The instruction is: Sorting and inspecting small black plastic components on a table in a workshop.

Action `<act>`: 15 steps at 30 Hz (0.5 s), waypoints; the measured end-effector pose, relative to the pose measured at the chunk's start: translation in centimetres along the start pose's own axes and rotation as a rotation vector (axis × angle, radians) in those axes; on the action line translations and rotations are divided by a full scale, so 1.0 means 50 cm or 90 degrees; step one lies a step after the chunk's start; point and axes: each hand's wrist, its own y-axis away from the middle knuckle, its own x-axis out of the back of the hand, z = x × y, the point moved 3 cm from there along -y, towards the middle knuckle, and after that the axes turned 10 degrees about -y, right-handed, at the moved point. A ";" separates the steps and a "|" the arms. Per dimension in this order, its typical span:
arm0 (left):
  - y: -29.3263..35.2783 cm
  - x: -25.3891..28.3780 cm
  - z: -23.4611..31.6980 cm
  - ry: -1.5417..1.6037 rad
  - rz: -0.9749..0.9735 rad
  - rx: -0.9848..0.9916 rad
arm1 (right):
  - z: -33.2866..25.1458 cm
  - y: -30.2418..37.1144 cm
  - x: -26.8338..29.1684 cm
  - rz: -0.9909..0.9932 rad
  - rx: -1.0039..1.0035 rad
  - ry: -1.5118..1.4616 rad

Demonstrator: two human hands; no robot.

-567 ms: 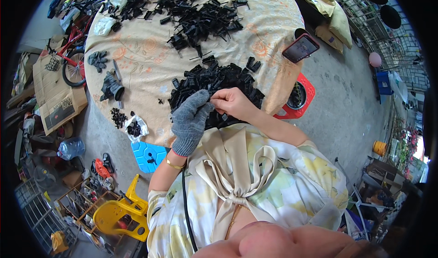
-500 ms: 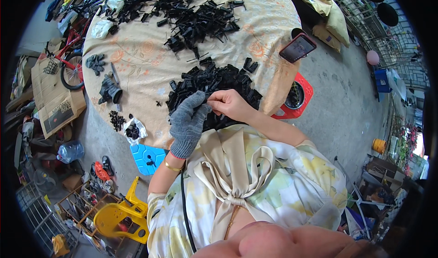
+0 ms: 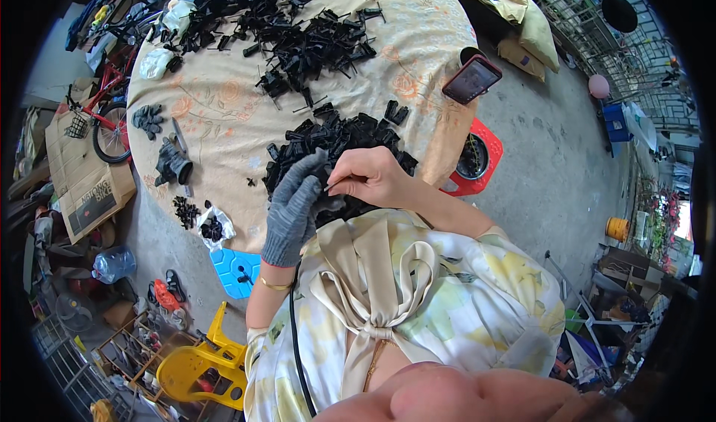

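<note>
One white plastic bag (image 3: 218, 245) on your worktop (image 3: 224, 157) contains small black pieces (image 3: 212, 231). Your right hand (image 3: 375, 177) pinches a small dark part (image 3: 326, 189) beside your gloved left hand (image 3: 292, 206), before the black pile (image 3: 350, 133). Part's long axis: indiscernible. Left fingers half-curled; grip undetermined.

Bare fingers (image 3: 345, 168) near black parts (image 3: 362, 133)
</note>
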 end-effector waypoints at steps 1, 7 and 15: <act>0.005 -0.012 0.008 -0.079 0.004 0.000 | -0.001 0.001 -0.003 0.009 -0.106 -0.038; 0.006 -0.024 0.020 -0.497 -0.017 -0.123 | 0.032 0.009 -0.017 0.073 -0.356 -0.155; -0.010 -0.020 0.010 -0.218 0.038 -0.097 | 0.047 0.020 -0.004 0.017 -0.407 -0.238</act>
